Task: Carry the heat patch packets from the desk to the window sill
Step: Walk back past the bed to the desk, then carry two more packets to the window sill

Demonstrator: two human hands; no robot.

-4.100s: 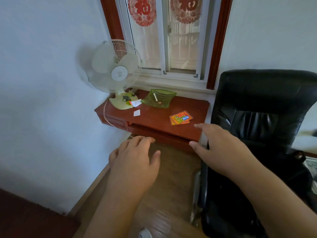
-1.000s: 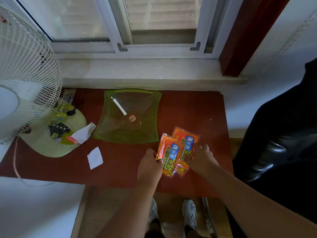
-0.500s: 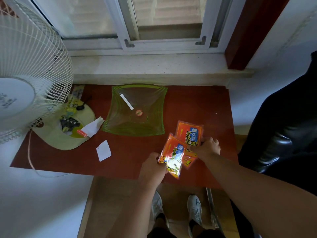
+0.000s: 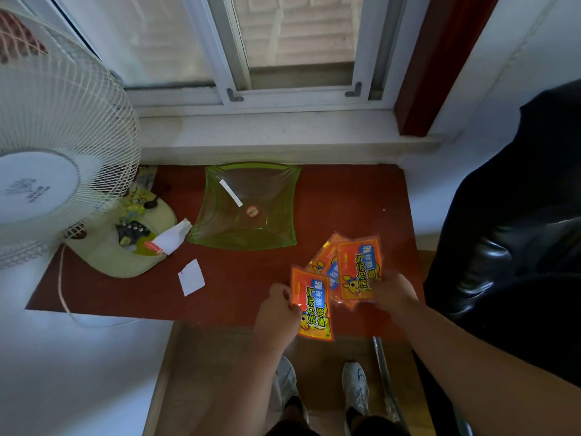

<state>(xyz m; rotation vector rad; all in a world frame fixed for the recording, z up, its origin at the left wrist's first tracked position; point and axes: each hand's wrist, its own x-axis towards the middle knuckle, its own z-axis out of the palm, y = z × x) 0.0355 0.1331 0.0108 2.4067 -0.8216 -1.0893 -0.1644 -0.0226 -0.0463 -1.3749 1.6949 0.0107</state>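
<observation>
While left hand [image 4: 276, 313] fingers pinch one heat patch packet [image 4: 311, 305], right hand [image 4: 391, 292] fingers grip two packets [image 4: 358, 267]

- The sill [image 4: 283, 133] lies bare along its visible length, beyond the surface [image 4: 345, 196].
- A green dish [image 4: 248, 209] sits mid-surface, between the hands and the sill.
- Bare surface runs right of the dish to the sill.
- The fan [image 4: 56, 158] blocks the left; a black chair [image 4: 509, 234] crowds the right.
</observation>
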